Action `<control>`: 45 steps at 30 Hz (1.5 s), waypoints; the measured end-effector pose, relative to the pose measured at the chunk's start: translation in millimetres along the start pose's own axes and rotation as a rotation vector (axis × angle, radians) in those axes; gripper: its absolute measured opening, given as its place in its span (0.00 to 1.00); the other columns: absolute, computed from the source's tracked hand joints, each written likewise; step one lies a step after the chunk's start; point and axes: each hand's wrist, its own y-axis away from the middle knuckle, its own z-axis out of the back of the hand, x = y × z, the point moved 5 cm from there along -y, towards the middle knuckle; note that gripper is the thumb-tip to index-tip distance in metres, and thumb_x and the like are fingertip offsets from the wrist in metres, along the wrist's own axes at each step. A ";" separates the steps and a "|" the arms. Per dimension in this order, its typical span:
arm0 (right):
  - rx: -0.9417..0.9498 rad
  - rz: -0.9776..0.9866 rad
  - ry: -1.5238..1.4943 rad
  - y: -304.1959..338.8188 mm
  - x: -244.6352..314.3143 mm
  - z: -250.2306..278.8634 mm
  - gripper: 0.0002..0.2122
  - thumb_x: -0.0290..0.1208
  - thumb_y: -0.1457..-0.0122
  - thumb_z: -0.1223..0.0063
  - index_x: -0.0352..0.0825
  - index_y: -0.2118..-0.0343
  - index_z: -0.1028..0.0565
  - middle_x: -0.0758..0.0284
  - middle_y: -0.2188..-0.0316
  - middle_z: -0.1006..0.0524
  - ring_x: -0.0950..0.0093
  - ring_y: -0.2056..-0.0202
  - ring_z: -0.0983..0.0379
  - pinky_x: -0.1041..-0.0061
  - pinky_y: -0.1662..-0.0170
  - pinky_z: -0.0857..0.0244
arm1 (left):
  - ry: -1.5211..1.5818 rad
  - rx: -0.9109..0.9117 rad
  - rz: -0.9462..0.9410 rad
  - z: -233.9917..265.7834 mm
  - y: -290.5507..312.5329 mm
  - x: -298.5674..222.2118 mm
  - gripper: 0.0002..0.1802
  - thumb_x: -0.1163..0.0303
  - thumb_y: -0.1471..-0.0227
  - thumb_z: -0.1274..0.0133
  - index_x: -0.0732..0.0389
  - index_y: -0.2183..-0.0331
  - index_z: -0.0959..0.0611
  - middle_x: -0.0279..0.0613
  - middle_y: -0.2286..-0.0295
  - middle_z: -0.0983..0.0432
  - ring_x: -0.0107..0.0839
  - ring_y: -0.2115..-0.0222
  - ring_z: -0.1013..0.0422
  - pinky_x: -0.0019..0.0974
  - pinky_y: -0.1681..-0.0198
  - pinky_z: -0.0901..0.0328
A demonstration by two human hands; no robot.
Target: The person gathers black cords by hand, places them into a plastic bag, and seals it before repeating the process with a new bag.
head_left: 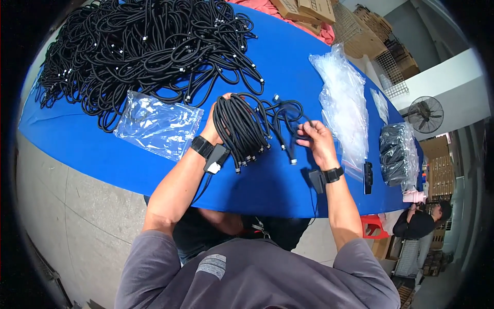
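My left hand (211,129) is closed round a thick bundle of looped black cords (241,123), whose metal-coloured end tips hang toward me. To its right, a few loose black cords (279,123) curl over the blue cloth. My right hand (321,141) has its thumb and fingers pinched on one of these cords, slightly smeared by motion. Beyond the bundle, a large tangled pile of black cords (149,49) with pale tips covers the far left of the table. A clear plastic bag (159,125) lies flat beside my left forearm.
The blue-covered table (98,136) carries a stack of clear plastic bags (342,103) on the right. Past it sit a bagged black bundle (395,154), a dark slim object (368,177) and a pink cup (413,196). Another person (419,224) is at the far right, near a fan (425,114).
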 end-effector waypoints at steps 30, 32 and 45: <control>0.308 0.807 1.605 -33.6 30.3 -88.0 0.14 0.19 0.44 0.50 0.37 0.55 0.24 0.61 0.67 0.25 0.57 0.66 0.25 0.61 0.65 0.29 | -0.020 0.018 -0.037 -2.1 -3.2 2.3 0.10 0.67 0.34 0.57 0.61 0.61 0.22 0.42 0.70 0.22 0.33 0.70 0.22 0.35 0.67 0.24; 0.348 0.798 1.658 -34.6 27.7 -95.8 0.13 0.21 0.44 0.49 0.37 0.56 0.25 0.61 0.66 0.25 0.57 0.65 0.25 0.60 0.65 0.29 | -0.048 -0.004 -0.053 -3.8 0.9 0.7 0.10 0.68 0.34 0.57 0.61 0.62 0.22 0.42 0.70 0.22 0.33 0.70 0.22 0.34 0.67 0.24; 0.093 0.563 1.450 -22.7 86.1 -28.8 0.06 0.29 0.40 0.43 0.33 0.63 0.24 0.58 0.74 0.21 0.53 0.70 0.25 0.60 0.67 0.32 | -0.029 0.032 -0.044 -2.4 -7.7 3.7 0.10 0.67 0.34 0.56 0.61 0.62 0.22 0.41 0.71 0.22 0.33 0.73 0.22 0.35 0.69 0.24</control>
